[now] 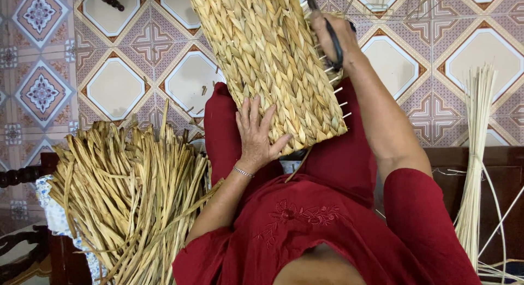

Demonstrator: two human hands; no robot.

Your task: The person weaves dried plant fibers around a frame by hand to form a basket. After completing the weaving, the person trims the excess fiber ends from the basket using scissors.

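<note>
Between both hands, left hand (255,139) steadies woven panel (270,61); right hand (333,37) grips tool (333,42).

Loose dried reeds (131,192) heaped left, pale cane bundle (476,154) right, patterned floor tiles (114,88)

Single head-worn view, looking steeply down, close over lap (red clothing) and tiled floor (117,88)

A home used as a weaving workplace: patterned ceramic floor tiles (114,88), dark turned-wood furniture (22,176), a heap of dried flat leaves (131,192) and a bundle of pale stiff reeds (475,154) (both lying loose), beside a half-woven straw panel (273,61).
</note>
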